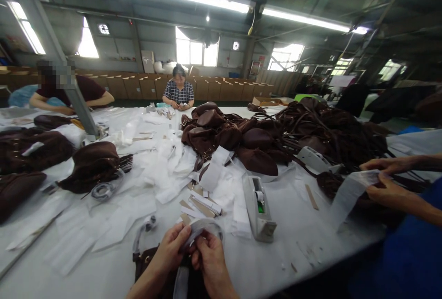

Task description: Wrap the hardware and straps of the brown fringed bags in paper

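Observation:
My left hand (172, 246) is closed on a bag strap (209, 224) covered in clear plastic wrap. The fingers of my right hand (213, 255) pinch the same wrapped strap a little to the right. Below my hands lies a brown handbag (141, 264), mostly hidden by my forearms. Another plastic-covered strap part sticks up at its left. Just beyond my right hand stands a grey tape dispenser (251, 198). Ahead of my fingers are cardboard strips (203, 204) and loose white tissue sheets (138, 207).
Brown bags (221, 133) are heaped mid-table, with more (96, 163) at the left. At right, a co-worker's hands (390, 184) hold a white sheet (354, 193) near a second tape dispenser (312, 157). Two people sit across the table. A metal post (65, 60) rises at left.

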A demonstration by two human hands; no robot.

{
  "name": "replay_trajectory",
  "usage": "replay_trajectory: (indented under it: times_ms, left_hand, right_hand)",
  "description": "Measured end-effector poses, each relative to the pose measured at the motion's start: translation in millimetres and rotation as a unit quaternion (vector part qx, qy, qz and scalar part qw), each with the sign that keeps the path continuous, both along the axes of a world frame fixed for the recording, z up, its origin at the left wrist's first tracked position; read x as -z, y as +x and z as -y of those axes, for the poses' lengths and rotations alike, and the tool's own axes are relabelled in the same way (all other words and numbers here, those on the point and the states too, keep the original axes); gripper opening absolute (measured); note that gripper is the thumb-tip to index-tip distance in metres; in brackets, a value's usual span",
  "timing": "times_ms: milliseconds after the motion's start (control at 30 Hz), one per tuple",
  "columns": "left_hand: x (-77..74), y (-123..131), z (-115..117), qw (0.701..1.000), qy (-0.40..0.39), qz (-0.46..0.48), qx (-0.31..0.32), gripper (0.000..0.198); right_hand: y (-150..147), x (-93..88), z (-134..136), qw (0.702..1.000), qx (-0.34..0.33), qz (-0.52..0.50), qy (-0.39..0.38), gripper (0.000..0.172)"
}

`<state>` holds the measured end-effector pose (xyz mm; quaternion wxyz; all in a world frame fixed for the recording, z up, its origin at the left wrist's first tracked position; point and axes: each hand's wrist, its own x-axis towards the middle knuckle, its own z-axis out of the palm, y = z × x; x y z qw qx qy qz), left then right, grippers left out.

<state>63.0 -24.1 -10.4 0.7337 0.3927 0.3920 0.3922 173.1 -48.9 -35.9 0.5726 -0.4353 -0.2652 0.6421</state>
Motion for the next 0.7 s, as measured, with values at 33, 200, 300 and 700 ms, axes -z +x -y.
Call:
replay_trajectory:
  times_ms: [33, 200, 300, 700]
  left_hand:
    - [0.5, 0, -1, 1.0, -0.004, 0.013, 0.006, 0.045]
    - [8.3, -9, 0, 0.997, -0.05, 0.052, 0.032, 0.037]
    - [14.3, -19, -1, 0.989, -0.104, 0.092, 0.044, 0.037]
    - [1.2, -29, -3, 0.966, -0.152, 0.129, 0.164, 0.033]
  right_hand:
    - [0, -2.0, 0, 1.0, 0.003, 0.0, -0.001, 0.045]
    - [3, -10.7, 5, 1.0, 0.003, -0.024, -0.014, 0.038]
    - [14, -13.1, 9, 0.996, -0.079, 0.03, -0.011, 0.045]
    - [59, -49.1, -1, 0.711, -0.09, 0.576, 0.394, 0.05]
